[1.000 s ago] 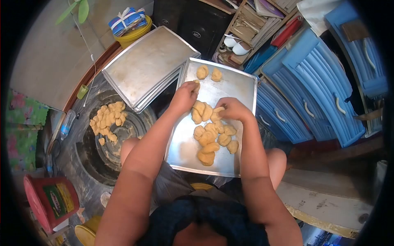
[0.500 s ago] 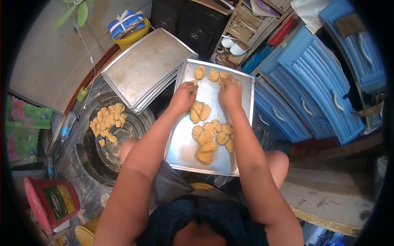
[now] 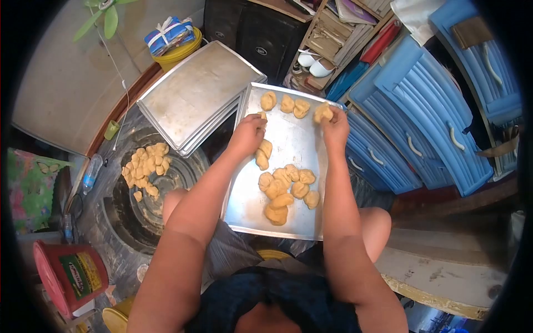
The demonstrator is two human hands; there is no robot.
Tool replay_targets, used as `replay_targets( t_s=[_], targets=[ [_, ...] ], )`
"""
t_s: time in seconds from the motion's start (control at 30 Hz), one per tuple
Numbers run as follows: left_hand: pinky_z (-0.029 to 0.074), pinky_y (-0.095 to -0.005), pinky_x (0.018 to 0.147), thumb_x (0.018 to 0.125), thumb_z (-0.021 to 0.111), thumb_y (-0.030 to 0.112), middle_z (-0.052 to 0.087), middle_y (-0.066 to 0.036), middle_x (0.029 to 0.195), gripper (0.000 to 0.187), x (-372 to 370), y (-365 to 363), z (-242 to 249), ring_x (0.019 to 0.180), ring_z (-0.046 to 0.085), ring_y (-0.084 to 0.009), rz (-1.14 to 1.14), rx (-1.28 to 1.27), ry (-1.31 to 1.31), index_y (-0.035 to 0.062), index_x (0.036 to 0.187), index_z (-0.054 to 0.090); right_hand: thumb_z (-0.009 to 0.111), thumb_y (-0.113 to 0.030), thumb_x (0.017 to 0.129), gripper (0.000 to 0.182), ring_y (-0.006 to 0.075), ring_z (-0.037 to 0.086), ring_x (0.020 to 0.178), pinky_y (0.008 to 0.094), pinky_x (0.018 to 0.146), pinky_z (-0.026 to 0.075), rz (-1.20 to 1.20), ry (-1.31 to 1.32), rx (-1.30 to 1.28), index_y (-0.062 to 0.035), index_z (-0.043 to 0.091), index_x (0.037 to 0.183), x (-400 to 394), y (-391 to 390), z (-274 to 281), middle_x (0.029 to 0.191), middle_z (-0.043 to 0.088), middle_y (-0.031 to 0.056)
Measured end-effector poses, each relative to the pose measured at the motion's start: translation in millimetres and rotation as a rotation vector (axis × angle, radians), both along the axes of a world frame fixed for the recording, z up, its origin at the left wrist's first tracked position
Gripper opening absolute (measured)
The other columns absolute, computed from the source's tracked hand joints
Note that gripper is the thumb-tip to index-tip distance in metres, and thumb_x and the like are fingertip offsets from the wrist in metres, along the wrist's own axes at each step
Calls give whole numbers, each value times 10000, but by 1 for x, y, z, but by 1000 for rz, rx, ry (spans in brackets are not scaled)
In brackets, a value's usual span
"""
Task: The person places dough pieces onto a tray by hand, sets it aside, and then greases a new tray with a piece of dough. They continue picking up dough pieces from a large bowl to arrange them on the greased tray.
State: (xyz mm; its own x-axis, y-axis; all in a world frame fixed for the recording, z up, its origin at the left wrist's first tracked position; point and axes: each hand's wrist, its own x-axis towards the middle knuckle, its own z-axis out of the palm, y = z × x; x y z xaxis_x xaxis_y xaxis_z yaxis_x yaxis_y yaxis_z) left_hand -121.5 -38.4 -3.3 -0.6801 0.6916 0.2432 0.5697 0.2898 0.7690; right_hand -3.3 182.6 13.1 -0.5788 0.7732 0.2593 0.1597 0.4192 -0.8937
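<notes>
A shallow metal baking tray (image 3: 302, 225) rests across my lap with lumps of yellowish dough on it. My right hand (image 3: 336, 132) pinches a dough piece (image 3: 323, 112) near the tray's far right corner. At the left side of the tray, my left hand (image 3: 248, 135) has its fingers closed around another dough piece (image 3: 262, 116), partly covered by them. Along the far edge sit three separate pieces, among them a round dough lump (image 3: 268, 100). A small dough cluster (image 3: 263, 155) lies just below my left fingers, and a bigger dough pile (image 3: 277, 186) occupies the near half.
More dough pieces (image 3: 147, 165) lie in a wide dark basin (image 3: 125, 213) on the left. Stacked metal trays (image 3: 200, 86) stand beyond it. Blue plastic drawers (image 3: 422, 114) border the right side. A red bucket (image 3: 69, 277) is at lower left.
My right hand has moved right along the far edge with a dough piece. The small cluster by my left hand has one piece fewer. My left hand stays nearly in place.
</notes>
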Motion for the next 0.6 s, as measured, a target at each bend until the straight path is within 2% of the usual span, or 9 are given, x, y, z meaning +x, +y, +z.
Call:
replay_targets(
  t_s=[0.07, 0.13, 0.17, 0.23, 0.27, 0.37, 0.43, 0.47, 0.6],
  targets=[
    [416, -357, 933, 761, 588, 93, 545, -170, 1172, 293, 0, 1, 1, 1073, 529, -321, -4, -2, 10, 20, 1042, 627, 601, -7, 714, 364, 230, 601, 935, 333, 825, 458, -47, 55, 7, -18, 589, 1078, -4, 9, -4, 983, 636, 129],
    [415, -357, 932, 764, 586, 94, 546, -170, 1168, 287, 0, 2, 1, 1072, 528, -322, -4, -2, 17, 21, 1038, 628, 559, -25, 759, 346, 271, 559, 1006, 344, 882, 425, -90, -190, 594, -24, 590, 1104, -9, 17, -27, 1035, 627, 129],
    [414, -357, 932, 764, 587, 93, 548, -171, 1164, 283, 0, 2, -1, 1072, 528, -323, -1, 2, 10, 21, 1034, 628, 559, -25, 759, 346, 271, 559, 1006, 344, 882, 425, -89, -189, 596, -24, 590, 1104, -9, 23, -30, 1035, 627, 129],
    [413, -358, 932, 764, 588, 92, 550, -171, 1160, 279, -1, 2, 0, 1071, 527, -324, 8, 6, 5, 20, 1030, 629, 580, -136, 771, 403, 303, 477, 1109, 372, 966, 348, -36, -513, 519, -54, 565, 1166, -10, 25, -18, 1166, 575, 111],
    [414, -358, 931, 763, 590, 91, 550, -171, 1160, 278, -1, 2, 0, 1069, 528, -325, 5, 11, 0, 19, 1029, 629, 580, -136, 771, 403, 303, 477, 1109, 372, 966, 348, -32, -511, 522, -54, 565, 1166, -11, 22, -16, 1166, 575, 111],
    [418, -358, 924, 763, 599, 89, 549, -171, 1162, 276, 0, 2, 2, 1063, 531, -329, 8, 10, 1, 16, 1027, 628, 636, -240, 738, 515, 305, 398, 1183, 445, 1009, 259, -127, -518, 653, -109, 531, 1225, -15, -3, 7, 1276, 497, 87],
    [420, -357, 922, 766, 602, 91, 550, -172, 1159, 273, 0, 2, 0, 1062, 531, -330, 0, 9, 5, 15, 1026, 627, 677, -315, 703, 584, 281, 344, 1226, 526, 1016, 168, 142, -592, 686, -185, 515, 1249, -19, -11, 10, 1315, 462, 49],
    [420, -357, 922, 766, 602, 91, 550, -172, 1159, 273, 0, 2, -1, 1062, 531, -330, -4, 4, 6, 15, 1026, 627, 692, -329, 696, 576, 274, 351, 1228, 542, 1010, 165, 183, -601, 708, -228, 526, 1238, -22, -12, 2, 1302, 477, 32],
    [419, -355, 924, 768, 605, 94, 545, -172, 1166, 277, 0, 0, 2, 1066, 530, -329, -15, -4, -4, 17, 1033, 625, 694, -335, 703, 557, 277, 328, 1254, 530, 1029, 142, 126, -641, 650, -246, 534, 1230, -31, -4, -6, 1310, 470, 15]
  ],
)
